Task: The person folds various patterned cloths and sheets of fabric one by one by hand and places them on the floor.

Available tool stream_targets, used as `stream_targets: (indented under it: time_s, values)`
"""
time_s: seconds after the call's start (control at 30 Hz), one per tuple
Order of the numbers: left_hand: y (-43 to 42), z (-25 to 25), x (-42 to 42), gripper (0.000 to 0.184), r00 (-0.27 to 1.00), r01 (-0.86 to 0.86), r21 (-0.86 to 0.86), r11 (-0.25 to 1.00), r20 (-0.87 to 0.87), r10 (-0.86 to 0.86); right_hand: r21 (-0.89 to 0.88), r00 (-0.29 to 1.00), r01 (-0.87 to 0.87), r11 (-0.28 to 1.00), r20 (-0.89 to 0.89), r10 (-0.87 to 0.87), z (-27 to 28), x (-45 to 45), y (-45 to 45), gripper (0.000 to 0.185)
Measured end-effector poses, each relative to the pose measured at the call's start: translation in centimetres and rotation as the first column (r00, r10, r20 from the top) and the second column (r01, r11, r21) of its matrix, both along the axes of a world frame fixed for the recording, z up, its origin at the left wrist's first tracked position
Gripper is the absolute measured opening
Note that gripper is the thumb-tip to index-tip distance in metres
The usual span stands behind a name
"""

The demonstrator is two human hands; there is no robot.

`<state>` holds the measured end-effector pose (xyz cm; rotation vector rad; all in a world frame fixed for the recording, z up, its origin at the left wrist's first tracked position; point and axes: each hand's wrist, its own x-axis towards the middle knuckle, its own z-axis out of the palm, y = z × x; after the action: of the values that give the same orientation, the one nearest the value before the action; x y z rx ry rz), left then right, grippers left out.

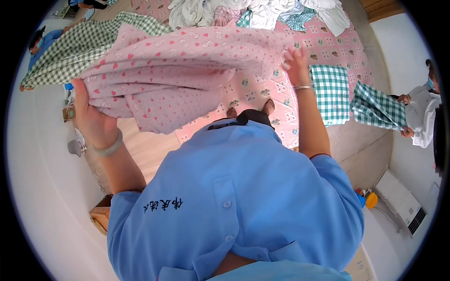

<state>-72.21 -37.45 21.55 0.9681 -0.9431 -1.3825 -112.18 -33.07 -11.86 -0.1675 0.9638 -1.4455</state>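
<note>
A pink cloth [173, 61] with small red hearts is spread in the air in front of me, its folds gathered toward the left. My left hand [96, 122], with a pale bangle on the wrist, is closed on the cloth's left end. At the cloth's right end is my right hand [296, 68], wearing thin bangles; it is blurred, with fingers apart. Whether it touches the cloth's edge is hard to make out. Just right of it lies a folded green-and-white checked cloth [329, 93].
A pink flowered cover [328, 51] lies ahead, with a pile of white and coloured linens [267, 14] on it. At left, a person in blue holds a dark green checked cloth [70, 51]. Another person at right holds a green checked cloth [379, 107].
</note>
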Motion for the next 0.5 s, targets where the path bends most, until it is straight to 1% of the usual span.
stream_targets:
  time_s: [0.03,0.07,0.13,0.17,0.2,0.23,0.27,0.3,0.33,0.37,0.4,0.43,0.47,0.5]
  values:
    - [0.1,0.3,-0.8,0.047,0.997,0.054,0.007,0.999,-0.049,-0.053,0.208,0.996,-0.022,0.978,0.092,0.003,-1.4,1.1,-0.2,0.034]
    - [-0.3,0.2,-1.2,0.047,0.997,0.05,0.0,0.999,-0.053,-0.05,0.311,0.969,-0.21,0.927,0.192,0.155,0.2,4.2,0.3,0.031]
    - [-0.9,0.2,-1.6,0.047,0.974,0.192,-0.048,0.98,-0.112,-0.196,0.382,0.904,-0.407,0.83,0.299,0.306,0.7,7.9,0.5,0.028]
    - [-1.0,0.4,-1.9,0.047,0.978,0.174,-0.052,0.983,-0.107,-0.179,0.28,0.931,-0.292,0.914,0.302,0.205,-1.6,8.9,0.6,0.025]
    - [-1.1,0.7,-2.4,0.047,0.971,0.22,-0.054,0.974,-0.081,-0.224,0.182,0.94,-0.164,0.97,0.327,0.098,-3.1,9.4,0.6,0.022]
    - [-1.1,0.7,-2.3,0.047,0.96,0.273,-0.046,0.961,-0.056,-0.275,0.246,0.983,-0.036,0.969,0.185,-0.01,-1.9,8.7,0.0,0.014]
    - [-1.1,0.6,-2.1,0.047,0.97,0.24,-0.036,0.97,-0.035,-0.241,0.185,0.994,-0.03,0.982,0.107,0.01,-3.9,6.5,-0.6,0.017]
    - [-1.2,0.5,-1.8,0.045,0.974,0.226,-0.034,0.974,-0.024,-0.227,0.175,0.999,-0.034,0.984,0.029,0.029,-3.2,4.7,-1.2,0.014]
    - [-1.2,0.1,-1.0,0.042,0.974,0.226,-0.034,0.974,-0.027,-0.227,0.224,0.992,0.058,0.973,-0.119,-0.032,-2.6,3.2,-1.7,0.014]
    - [-1.2,-0.5,-0.1,0.04,0.975,0.218,-0.032,0.975,-0.028,-0.219,0.212,0.976,0.071,0.975,-0.217,-0.024,-3.2,0.8,-1.7,0.015]
    - [-1.2,-1.4,0.8,0.038,0.973,0.227,-0.03,0.974,-0.03,-0.227,0.115,0.967,0.113,0.987,-0.241,-0.083,-2.5,-1.0,-1.9,0.022]
    - [-1.5,-2.5,2.0,0.036,0.969,0.243,-0.027,0.97,-0.037,-0.244,0.038,0.956,0.203,0.978,-0.224,-0.19,0.8,-2.4,-1.7,0.033]
    - [-2.0,-3.7,3.6,0.034,0.96,0.274,-0.025,0.961,-0.045,-0.275,-0.071,0.946,0.196,0.978,-0.248,-0.207,3.3,-4.0,-1.3,0.039]
    - [-2.9,-5.4,5.6,0.032,0.937,0.343,-0.029,0.939,-0.057,-0.344,-0.126,0.949,0.246,0.961,-0.172,-0.265,5.2,-6.3,-1.0,0.04]
